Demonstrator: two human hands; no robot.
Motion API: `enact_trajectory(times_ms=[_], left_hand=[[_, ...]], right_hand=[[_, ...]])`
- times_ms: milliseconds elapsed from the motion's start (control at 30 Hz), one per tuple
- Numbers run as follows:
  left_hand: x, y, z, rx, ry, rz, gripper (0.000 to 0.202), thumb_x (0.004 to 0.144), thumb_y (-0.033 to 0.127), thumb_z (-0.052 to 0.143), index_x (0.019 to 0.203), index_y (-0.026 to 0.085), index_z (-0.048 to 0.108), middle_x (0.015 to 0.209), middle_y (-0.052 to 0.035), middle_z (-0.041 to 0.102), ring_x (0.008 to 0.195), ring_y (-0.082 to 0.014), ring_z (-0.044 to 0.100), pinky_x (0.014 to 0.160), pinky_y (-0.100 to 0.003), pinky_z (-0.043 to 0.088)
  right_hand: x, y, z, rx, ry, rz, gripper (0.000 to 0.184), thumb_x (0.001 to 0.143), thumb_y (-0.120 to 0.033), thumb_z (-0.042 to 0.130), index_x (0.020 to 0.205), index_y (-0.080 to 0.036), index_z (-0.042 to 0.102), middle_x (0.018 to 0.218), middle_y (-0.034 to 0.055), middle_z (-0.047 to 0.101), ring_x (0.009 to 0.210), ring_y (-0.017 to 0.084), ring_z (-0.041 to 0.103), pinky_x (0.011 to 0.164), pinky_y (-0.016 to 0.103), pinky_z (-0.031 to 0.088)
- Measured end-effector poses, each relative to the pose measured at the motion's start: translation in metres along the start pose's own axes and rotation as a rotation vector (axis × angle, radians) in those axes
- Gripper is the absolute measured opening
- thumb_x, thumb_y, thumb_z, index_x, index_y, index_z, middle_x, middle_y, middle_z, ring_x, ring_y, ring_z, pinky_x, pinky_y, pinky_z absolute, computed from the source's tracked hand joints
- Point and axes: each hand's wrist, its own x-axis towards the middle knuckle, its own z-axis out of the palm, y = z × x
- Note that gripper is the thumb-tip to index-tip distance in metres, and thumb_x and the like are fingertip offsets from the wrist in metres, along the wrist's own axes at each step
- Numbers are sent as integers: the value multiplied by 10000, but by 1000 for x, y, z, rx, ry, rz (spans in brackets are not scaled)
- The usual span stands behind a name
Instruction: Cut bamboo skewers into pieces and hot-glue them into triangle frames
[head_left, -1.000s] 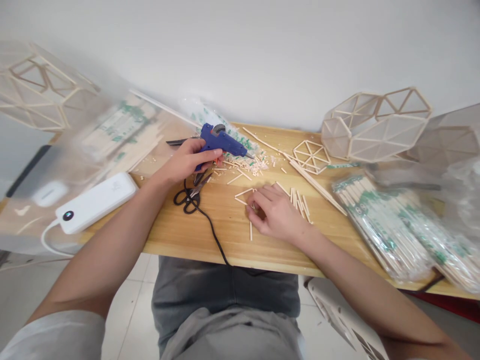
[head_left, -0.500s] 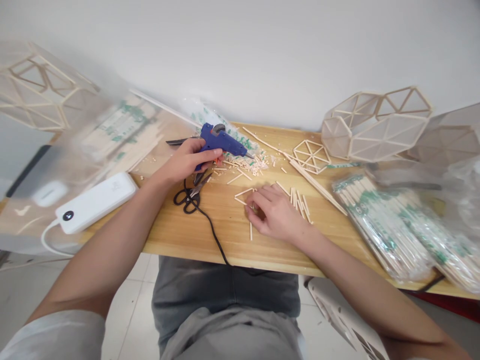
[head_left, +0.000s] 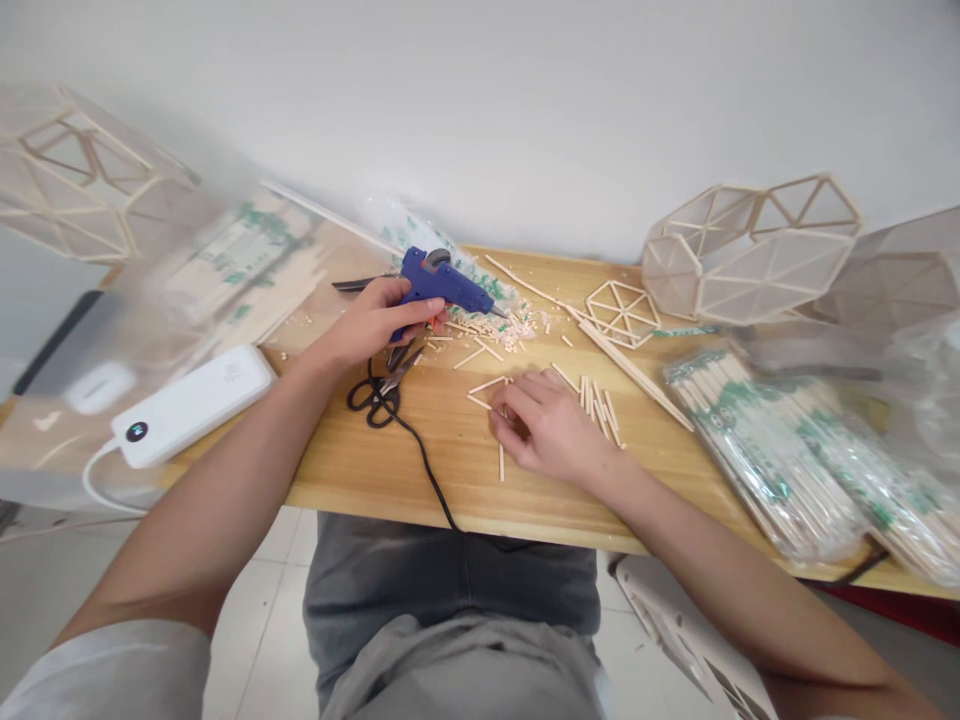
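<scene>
My left hand (head_left: 371,322) is wrapped round the handle of a blue glue gun (head_left: 442,283), its nozzle pointing right over a heap of stick offcuts (head_left: 510,330). A black cord (head_left: 420,455) runs from the gun over the table's front edge. My right hand (head_left: 551,425) rests on the wooden table (head_left: 450,470), fingers curled and pressing down on short wooden sticks (head_left: 487,390) laid in a pattern. More cut sticks (head_left: 600,405) lie just right of that hand. What lies under the fingers is hidden.
Black scissors (head_left: 382,390) lie below the gun. A white power bank (head_left: 191,405) sits at the left. Bags of sticks (head_left: 787,460) fill the right side, another bag (head_left: 240,260) the left. Stick-frame polyhedra (head_left: 742,250) stand at back right and one (head_left: 67,170) at far left. A flat hexagon frame (head_left: 622,312) lies nearby.
Almost nothing differs; my right hand's fingers have shifted very slightly on the sticks. The left hand and the glue gun stay where they were.
</scene>
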Motion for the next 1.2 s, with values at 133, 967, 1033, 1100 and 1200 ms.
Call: enact_trajectory(times_ms=[133,967,1033,1100,1200], left_hand=[[0,0,0,-9,2,2,390,841,513,729,792,127,716,524,12,503,457,-82,401,449,-230,251],[2,-8,-4,-15,-7,12,360,863,497,730,827,139,730,596,-13,564,469,-86,433,431,-213,273],[2,-8,-4,-10,-4,12,369,856,505,740,825,137,730,595,-12,564,476,-89,440,438,-215,274],[1,-7,-4,-7,5,5,377,848,513,746,823,137,730,581,-4,550,480,-90,441,447,-216,277],[1,-5,-3,-7,15,-2,386,833,525,755,829,140,733,590,-1,560,487,-89,443,454,-219,277]], right_hand=[[0,0,0,-14,-1,2,87,977,-201,577,909,-188,628,791,53,645,758,223,526,757,362,377],[3,-3,-5,-24,-2,-2,133,918,-163,569,793,-207,576,740,43,635,728,209,520,759,347,369],[3,-3,-5,-19,-4,-1,131,917,-156,565,797,-207,575,745,45,636,729,209,521,763,348,369],[3,-3,-6,-17,-5,2,126,916,-148,562,805,-206,575,749,46,638,730,209,522,767,350,368],[3,-4,-6,-23,-8,12,127,923,-150,556,811,-207,574,756,48,642,736,210,526,772,352,369]])
